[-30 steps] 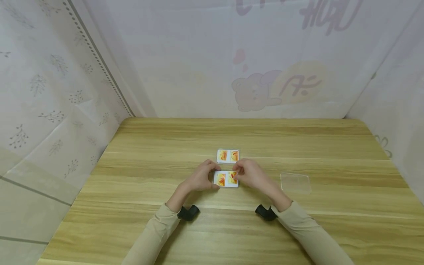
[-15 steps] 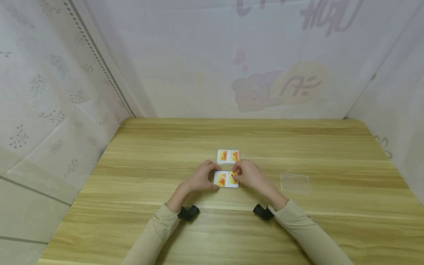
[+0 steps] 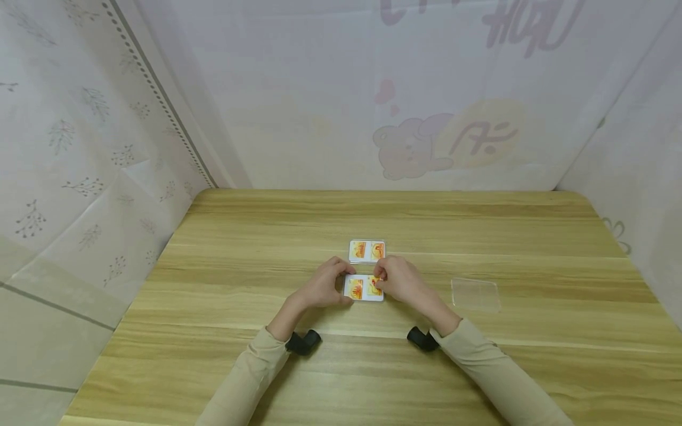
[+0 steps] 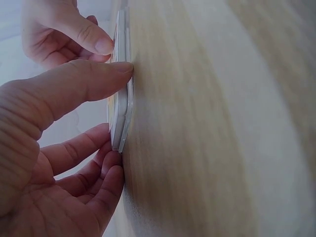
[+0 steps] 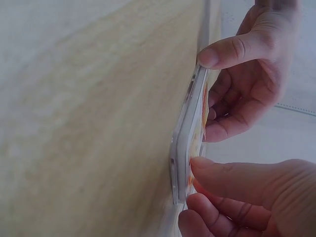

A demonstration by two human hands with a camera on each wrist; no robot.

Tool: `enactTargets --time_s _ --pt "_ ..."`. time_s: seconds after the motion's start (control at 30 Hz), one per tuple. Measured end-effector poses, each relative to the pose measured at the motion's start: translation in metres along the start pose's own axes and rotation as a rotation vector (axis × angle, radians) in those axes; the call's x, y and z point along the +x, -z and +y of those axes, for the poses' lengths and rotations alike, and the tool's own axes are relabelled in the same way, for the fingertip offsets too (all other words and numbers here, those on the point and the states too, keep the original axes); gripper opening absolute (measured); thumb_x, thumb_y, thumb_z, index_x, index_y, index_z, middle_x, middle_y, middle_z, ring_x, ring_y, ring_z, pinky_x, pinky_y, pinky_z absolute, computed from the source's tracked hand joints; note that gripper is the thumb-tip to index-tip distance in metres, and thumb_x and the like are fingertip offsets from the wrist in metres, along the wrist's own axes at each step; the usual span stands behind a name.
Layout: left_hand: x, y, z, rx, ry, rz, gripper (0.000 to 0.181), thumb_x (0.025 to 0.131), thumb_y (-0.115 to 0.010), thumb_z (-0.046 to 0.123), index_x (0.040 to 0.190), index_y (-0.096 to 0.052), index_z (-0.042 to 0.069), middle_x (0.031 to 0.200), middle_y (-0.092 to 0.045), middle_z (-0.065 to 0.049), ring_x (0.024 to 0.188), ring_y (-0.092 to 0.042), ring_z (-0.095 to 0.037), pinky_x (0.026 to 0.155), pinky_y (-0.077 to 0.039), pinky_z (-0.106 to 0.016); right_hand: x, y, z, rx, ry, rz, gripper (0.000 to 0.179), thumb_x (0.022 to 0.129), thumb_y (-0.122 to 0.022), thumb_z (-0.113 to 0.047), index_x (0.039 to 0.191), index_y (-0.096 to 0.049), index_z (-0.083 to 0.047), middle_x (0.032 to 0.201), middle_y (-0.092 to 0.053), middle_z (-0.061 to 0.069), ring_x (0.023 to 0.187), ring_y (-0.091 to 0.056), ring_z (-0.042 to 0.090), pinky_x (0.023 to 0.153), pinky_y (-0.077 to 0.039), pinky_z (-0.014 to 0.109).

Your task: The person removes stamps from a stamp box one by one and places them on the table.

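Note:
A flat white card holder [image 3: 364, 293] in a clear plastic case lies before me, bearing two small orange and yellow pictures that look like stamps. My left hand [image 3: 321, 286] grips its left end, thumb on the near edge and fingertips at the far edge. With thumb and fingertips, my right hand [image 3: 404, 281] pinches the right-hand stamp [image 3: 373, 289], partly covering it. Seen edge-on in the right wrist view, the right thumb [image 5: 222, 175] presses close against the stamp's face. The left thumb [image 4: 94, 81] lies along the holder's edge in the left wrist view.
Just beyond the hands lies a similar clear case [image 3: 366, 251] with two orange pictures. A clear plastic cover [image 3: 475, 294] rests to the right on the wooden table [image 3: 256, 231]. Patterned cloth [image 3: 298, 106] hangs behind and at both sides. Black wrist mounts [image 3: 303, 343] sit below the hands.
The right wrist and forearm have shifted slightly left and up, while the right fingertips stay at the right-hand stamp. The left hand and the cases look unmoved.

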State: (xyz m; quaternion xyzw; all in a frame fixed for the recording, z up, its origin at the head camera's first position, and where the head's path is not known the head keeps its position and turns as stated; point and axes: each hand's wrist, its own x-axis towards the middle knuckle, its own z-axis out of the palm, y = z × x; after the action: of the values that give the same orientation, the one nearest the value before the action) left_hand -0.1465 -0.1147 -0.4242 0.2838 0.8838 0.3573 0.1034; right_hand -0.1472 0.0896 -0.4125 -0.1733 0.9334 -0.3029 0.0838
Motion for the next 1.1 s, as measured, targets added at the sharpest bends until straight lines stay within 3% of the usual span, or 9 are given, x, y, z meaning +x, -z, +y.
enactTargets --time_s 0.8,1.1 --pt "0.0019 0.0000 0.0002 0.008 0.008 0.006 0.049 0.064 -0.082 0.005 0.108 -0.060 -0.002 0.106 -0.053 -0.011 0.100 -0.051 -0.026 0.090 -0.042 -0.039 0.0013 -0.0002 -0.0026 -0.009 0.003 0.028 0.015 0.074 -0.073 0.001 0.079 -0.060 -0.005 0.071 -0.052 0.001 0.064 -0.048 0.014 0.056 -0.040 0.025" --pt "0.0000 -0.0009 -0.0012 0.000 -0.001 0.000 0.049 0.064 -0.083 0.004 0.107 -0.060 -0.002 0.106 -0.053 -0.011 0.099 -0.051 -0.026 0.088 -0.043 -0.037 0.0005 -0.0020 0.0000 0.060 0.005 0.024 0.014 0.075 -0.068 0.007 0.079 -0.060 -0.004 0.068 -0.054 0.001 0.062 -0.049 0.012 0.054 -0.042 0.023"
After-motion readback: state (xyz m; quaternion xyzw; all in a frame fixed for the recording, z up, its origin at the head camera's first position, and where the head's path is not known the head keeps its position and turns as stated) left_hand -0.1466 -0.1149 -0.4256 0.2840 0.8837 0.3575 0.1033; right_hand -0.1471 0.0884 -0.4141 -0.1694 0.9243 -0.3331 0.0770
